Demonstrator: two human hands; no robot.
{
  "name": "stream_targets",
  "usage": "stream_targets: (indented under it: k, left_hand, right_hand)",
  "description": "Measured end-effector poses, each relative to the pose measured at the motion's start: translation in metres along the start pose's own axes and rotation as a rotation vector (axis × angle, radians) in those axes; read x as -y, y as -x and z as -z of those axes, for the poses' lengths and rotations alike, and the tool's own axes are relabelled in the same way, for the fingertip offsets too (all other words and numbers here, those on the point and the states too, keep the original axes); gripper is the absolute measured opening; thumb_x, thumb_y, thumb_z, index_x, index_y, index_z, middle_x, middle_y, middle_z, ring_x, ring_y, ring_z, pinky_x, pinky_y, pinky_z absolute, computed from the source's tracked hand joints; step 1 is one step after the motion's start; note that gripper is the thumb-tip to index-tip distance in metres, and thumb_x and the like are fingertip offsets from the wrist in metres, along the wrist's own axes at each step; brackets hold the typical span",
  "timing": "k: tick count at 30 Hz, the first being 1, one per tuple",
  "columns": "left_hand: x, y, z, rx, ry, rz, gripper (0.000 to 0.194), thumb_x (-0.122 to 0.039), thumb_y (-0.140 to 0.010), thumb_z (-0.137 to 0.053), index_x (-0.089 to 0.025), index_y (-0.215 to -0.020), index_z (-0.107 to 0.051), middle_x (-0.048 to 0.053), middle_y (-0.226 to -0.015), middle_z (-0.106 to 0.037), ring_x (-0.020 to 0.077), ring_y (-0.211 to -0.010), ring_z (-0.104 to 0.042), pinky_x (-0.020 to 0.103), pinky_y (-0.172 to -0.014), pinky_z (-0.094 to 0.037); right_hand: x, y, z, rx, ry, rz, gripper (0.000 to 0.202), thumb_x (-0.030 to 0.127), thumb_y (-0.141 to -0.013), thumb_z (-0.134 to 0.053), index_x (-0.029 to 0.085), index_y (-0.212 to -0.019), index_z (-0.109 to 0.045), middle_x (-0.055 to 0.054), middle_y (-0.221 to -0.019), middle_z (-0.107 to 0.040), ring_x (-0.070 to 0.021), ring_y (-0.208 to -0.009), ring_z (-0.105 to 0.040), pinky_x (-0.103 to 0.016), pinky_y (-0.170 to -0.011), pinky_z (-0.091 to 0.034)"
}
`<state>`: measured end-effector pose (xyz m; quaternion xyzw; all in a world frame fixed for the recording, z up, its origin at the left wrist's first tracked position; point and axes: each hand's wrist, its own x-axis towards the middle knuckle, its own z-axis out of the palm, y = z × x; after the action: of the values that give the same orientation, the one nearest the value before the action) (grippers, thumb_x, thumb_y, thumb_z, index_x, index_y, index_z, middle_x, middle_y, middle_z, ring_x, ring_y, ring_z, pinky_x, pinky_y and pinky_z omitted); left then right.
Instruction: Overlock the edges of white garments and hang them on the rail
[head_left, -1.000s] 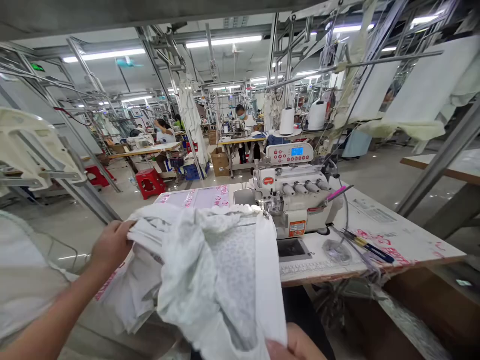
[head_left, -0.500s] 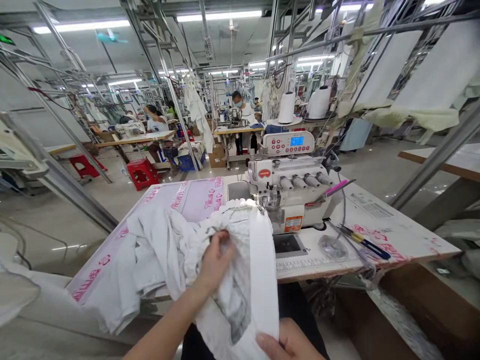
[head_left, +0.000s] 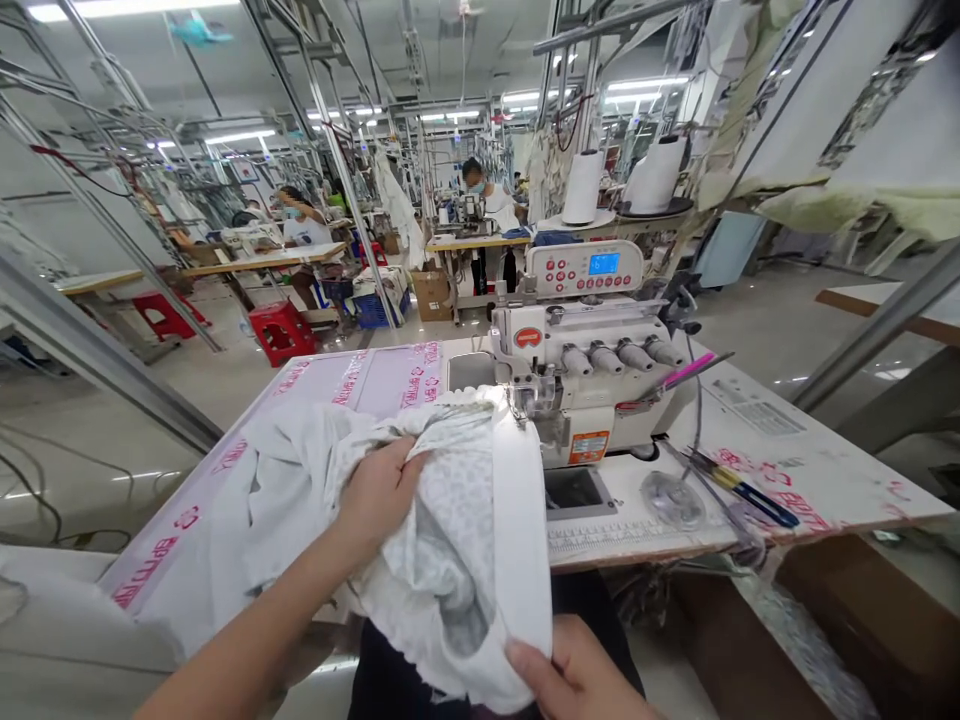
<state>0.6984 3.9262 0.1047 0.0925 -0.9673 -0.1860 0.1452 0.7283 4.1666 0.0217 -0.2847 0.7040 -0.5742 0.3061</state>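
Head view: the left hand (head_left: 381,495) has been moved leftward from the middle of the garment (head_left: 457,480), and a fold is now gripped between its thumb and bunched fingers; by this, the patterned face seems to be spread wider beside the band (head_left: 519,530). The band's near end is pinched by the right hand (head_left: 566,665), thumb on top, the other fingers partly hidden. The garment's far edge is laid at the sewing machine (head_left: 559,335), its near part hung over the table (head_left: 825,460) edge. Soft, crumpled cloth with a ruffled rim is set against the smooth, flat, curved band; glossy, pink-printed plastic sheet (head_left: 390,375) is stretched beyond.
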Motion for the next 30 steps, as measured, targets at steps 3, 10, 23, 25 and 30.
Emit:
stream_targets:
  k: [3, 10, 23, 25, 30]
  left_hand:
    - [-0.003, -0.013, 0.0, -0.042, -0.071, 0.016, 0.026, -0.036, -0.084, -0.03, -0.019, -0.074, -0.048, 0.001, -0.066, -0.053, 0.0167, -0.065, -0.05, 0.024, -0.058, -0.033]
    - [0.002, -0.053, -0.003, -0.178, -0.2, -0.026, 0.026, -0.033, -0.084, -0.033, -0.018, -0.067, -0.045, 0.0, -0.056, -0.047, 0.0151, -0.056, -0.046, 0.024, -0.051, -0.027]
    - [-0.055, 0.037, -0.034, 0.247, 0.371, -0.139, 0.029, -0.033, -0.081, -0.043, -0.017, -0.105, -0.045, 0.006, -0.095, -0.053, 0.0173, -0.085, -0.048, 0.028, -0.074, -0.038]
    - [-0.058, 0.04, -0.031, 0.328, 0.452, -0.135, 0.027, -0.033, -0.081, -0.041, -0.017, -0.102, -0.047, 0.005, -0.091, -0.054, 0.0164, -0.08, -0.049, 0.027, -0.07, -0.039]
    - [-0.061, 0.063, -0.01, 0.62, 0.347, -0.369, 0.032, -0.036, -0.082, -0.039, -0.015, -0.059, -0.047, 0.0, -0.056, -0.044, 0.0099, -0.053, -0.04, 0.021, -0.053, -0.033]
  right_hand:
    - [0.007, -0.016, 0.014, 0.042, 0.01, 0.076, 0.046, 0.046, -0.083, -0.035, 0.013, -0.051, -0.039, 0.003, -0.046, -0.034, -0.0066, -0.044, -0.031, -0.019, -0.043, -0.025]
    - [0.015, -0.039, 0.035, -0.004, 0.022, 0.09, 0.043, 0.043, -0.084, -0.036, 0.015, -0.051, -0.035, 0.004, -0.045, -0.032, -0.0068, -0.043, -0.03, -0.019, -0.042, -0.023]
    - [0.021, -0.087, 0.07, 0.015, -0.149, 0.092, 0.041, 0.049, -0.076, -0.048, 0.012, -0.059, -0.048, 0.004, -0.046, -0.039, -0.0062, -0.042, -0.033, -0.019, -0.041, -0.024]
    - [0.021, -0.089, 0.073, 0.023, -0.17, 0.074, 0.042, 0.051, -0.075, -0.049, 0.012, -0.058, -0.048, 0.004, -0.045, -0.039, -0.0059, -0.041, -0.033, -0.019, -0.041, -0.023]
    - [0.021, -0.08, 0.066, 0.04, -0.26, 0.016, 0.043, 0.054, -0.072, -0.05, 0.013, -0.061, -0.046, 0.005, -0.049, -0.04, -0.0048, -0.042, -0.032, -0.017, -0.04, -0.023]
